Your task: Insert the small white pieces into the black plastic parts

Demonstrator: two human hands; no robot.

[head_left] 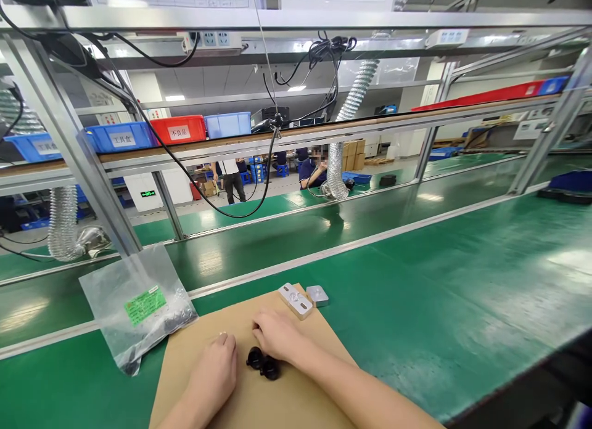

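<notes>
My left hand (213,368) rests over a brown cardboard sheet (296,398), its fingers curled together. A tiny pale spot shows at its fingertips, too small to name. Across from it, my right hand (276,334) is also closed, fingers bent down toward the cardboard; whatever is inside is hidden. Two round black plastic parts (263,362) lie between the hands, close beside the right wrist. Beyond the right hand sits a silver metal block (295,301) with slots, and next to it a smaller silver block (317,295).
A clear plastic bag (143,306) with a green label and dark small parts lies left of the cardboard. Blue bins (121,137) and a red bin (179,129) stand on the shelf above. A black cable (217,210) hangs in front. A person (314,167) sits across the line.
</notes>
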